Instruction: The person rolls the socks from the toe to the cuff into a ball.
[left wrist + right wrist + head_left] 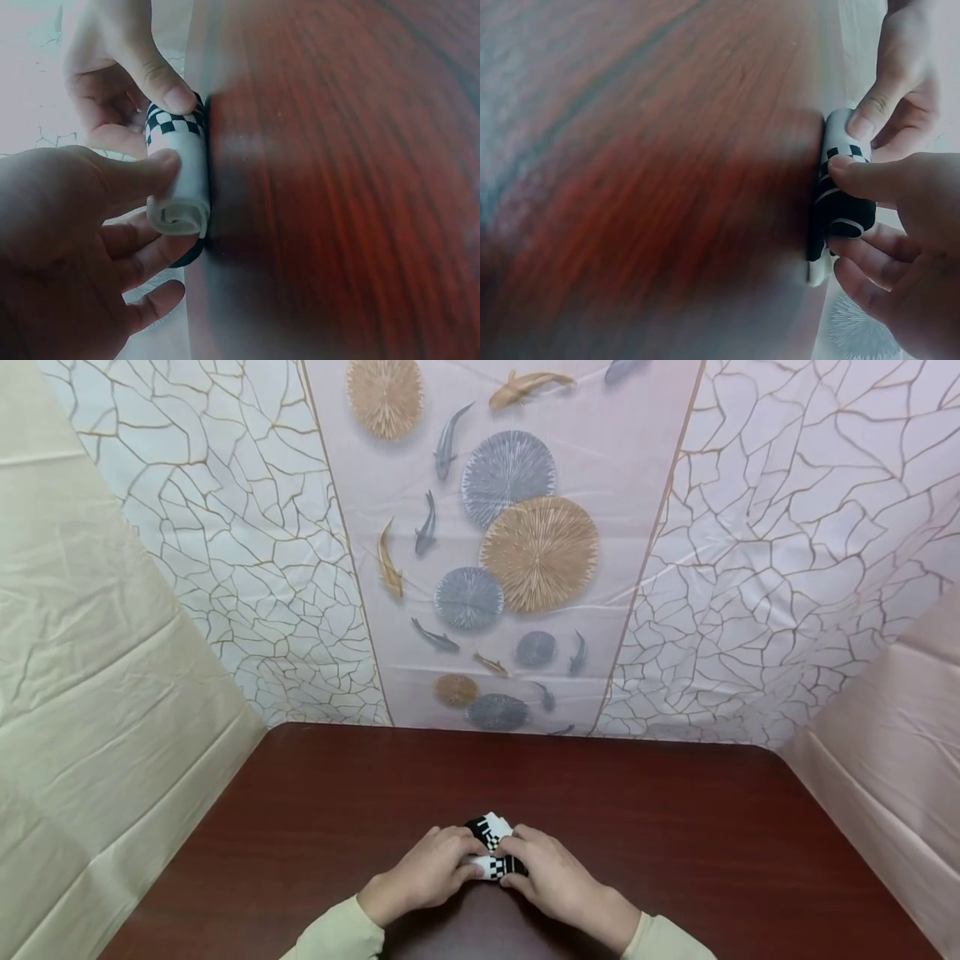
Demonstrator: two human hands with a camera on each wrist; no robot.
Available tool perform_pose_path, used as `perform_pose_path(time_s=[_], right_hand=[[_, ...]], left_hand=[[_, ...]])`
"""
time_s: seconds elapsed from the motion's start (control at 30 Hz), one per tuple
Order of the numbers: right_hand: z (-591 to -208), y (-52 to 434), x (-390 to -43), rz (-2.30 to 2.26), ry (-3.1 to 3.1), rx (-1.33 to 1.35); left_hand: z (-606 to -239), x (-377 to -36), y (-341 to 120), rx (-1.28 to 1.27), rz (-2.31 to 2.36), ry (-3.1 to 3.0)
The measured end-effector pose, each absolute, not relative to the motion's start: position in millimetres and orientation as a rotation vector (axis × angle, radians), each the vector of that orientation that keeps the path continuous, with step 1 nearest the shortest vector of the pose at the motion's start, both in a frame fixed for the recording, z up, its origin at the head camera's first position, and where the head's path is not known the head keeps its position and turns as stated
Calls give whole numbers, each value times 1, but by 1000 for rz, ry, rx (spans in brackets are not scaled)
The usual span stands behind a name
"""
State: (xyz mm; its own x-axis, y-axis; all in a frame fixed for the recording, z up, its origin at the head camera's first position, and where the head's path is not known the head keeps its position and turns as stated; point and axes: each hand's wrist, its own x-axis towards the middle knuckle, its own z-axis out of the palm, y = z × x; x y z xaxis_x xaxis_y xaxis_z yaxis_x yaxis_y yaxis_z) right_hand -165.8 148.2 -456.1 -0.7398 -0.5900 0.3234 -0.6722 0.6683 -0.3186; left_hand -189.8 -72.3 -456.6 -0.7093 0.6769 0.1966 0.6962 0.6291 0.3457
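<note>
1. Right now both hands meet over a small rolled sock (491, 852), white with black-and-white checks, which lies on the dark red-brown wooden table (675, 827) near its front edge, in the middle.
2. Left hand (429, 870): its thumb (142, 171) presses on the white end of the roll and its curled fingers (150, 255) wrap under it, so it grips the sock.
3. Right hand (551, 872): its thumb (870, 178) lies on the checked band and its bent fingers (866, 255) close round the black end, gripping the sock too.
4. Seen from the left wrist, the white end shows a tight spiral, and the roll touches the tabletop.
5. Pale sleeves (337, 935) cover both wrists.
6. Behind the table hangs a sheet (517, 543) printed with fish and round fans, flanked by crackle-patterned panels (787, 527) and plain cream cloth (90, 693) at the sides.
</note>
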Motion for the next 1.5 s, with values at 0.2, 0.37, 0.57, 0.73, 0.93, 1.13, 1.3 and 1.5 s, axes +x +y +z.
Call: perform_pose_path(time_s=[0.2, 0.37, 0.57, 0.73, 0.93, 1.13, 1.3, 1.5], right_hand=[[-455, 149, -168, 653, -2687, 1028], [-455, 149, -169, 677, -2700, 1020], [-454, 149, -169, 705, -2704, 1024], [-456, 151, -165, 732, -2737, 987], [-458, 152, -163, 644, -2735, 968], [-456, 149, -163, 505, -2696, 989], [-458, 148, -162, 470, -2615, 1040], [-457, 148, -162, 496, -2616, 1051]], left_hand=[[-458, -191, -73, -1168, -682, -2757], [-461, -190, -71, -1175, -703, -2710], [-461, -190, -71, -1212, -725, -2685], [-459, -190, -71, -1245, -714, -2676], [-457, -191, -69, -1236, -718, -2734], [-454, -192, -67, -1198, -788, -2841], [-452, -192, -68, -1167, -827, -2890], [-451, -190, -70, -1140, -863, -2842]])
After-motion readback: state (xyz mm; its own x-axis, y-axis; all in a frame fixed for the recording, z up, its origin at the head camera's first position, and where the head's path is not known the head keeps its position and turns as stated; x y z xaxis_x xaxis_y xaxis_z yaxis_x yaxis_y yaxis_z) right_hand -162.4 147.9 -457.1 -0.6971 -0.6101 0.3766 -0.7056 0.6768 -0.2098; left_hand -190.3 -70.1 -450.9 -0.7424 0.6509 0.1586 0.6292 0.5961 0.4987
